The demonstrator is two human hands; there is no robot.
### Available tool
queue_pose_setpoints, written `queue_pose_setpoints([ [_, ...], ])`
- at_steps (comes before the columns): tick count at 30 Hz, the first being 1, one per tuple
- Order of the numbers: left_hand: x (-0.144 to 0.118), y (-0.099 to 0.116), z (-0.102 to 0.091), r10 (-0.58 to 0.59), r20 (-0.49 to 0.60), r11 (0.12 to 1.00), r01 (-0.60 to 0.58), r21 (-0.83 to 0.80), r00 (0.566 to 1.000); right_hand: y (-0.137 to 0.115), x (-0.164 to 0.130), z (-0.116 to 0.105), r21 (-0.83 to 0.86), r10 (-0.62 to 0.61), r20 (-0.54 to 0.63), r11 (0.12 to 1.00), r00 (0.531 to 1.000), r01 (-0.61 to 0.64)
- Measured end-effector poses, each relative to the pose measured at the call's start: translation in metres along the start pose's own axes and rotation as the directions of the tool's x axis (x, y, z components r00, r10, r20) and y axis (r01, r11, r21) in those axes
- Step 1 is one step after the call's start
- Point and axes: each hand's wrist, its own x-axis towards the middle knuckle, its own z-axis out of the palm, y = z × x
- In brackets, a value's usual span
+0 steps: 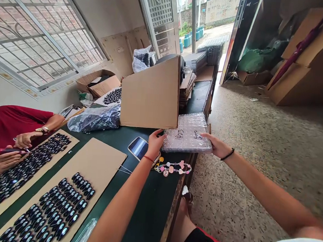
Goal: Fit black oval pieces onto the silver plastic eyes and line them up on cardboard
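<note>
A flat pack wrapped in clear plastic (pixel 190 123), with dark handwriting on top, lies near the table's right edge. My left hand (pixel 155 144) grips its left side, the thumb near the top face. At the right side, my right hand (pixel 217 145) holds the pack with its thumb on top and the other fingers hidden beneath. Behind it, an upright cardboard sheet (pixel 150 94) partly covers the pack's far left corner. Beside my left wrist lie a phone (pixel 138 147) and a beaded phone strap (pixel 171 169).
Rows of small glossy black parts (pixel 52 213) sit on a cardboard sheet (pixel 100 155) at front left. Beyond, a co-worker in a red shirt (pixel 23 122) handles a tool over more black parts (pixel 31 167). A plastic bag (pixel 95 118) and stacked cardboard (pixel 187 87) stand farther back.
</note>
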Motion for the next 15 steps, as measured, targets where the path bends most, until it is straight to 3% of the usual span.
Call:
queue_pose_setpoints([
  [4,-0.02,0.0,0.01,-0.065,0.018,0.995,0.066,-0.073,0.998,0.011,-0.029,-0.001,0.104,-0.043,-0.073,0.993,0.996,0.051],
  [11,-0.079,0.01,0.027,-0.156,0.126,0.968,0.177,-0.177,0.98,0.043,-0.117,-0.008,0.15,-0.14,-0.199,0.974,0.97,0.171],
  [15,-0.117,0.033,0.017,-0.132,0.157,0.956,0.168,-0.242,0.979,0.051,-0.157,-0.005,0.132,-0.247,-0.304,0.946,0.92,0.297],
])
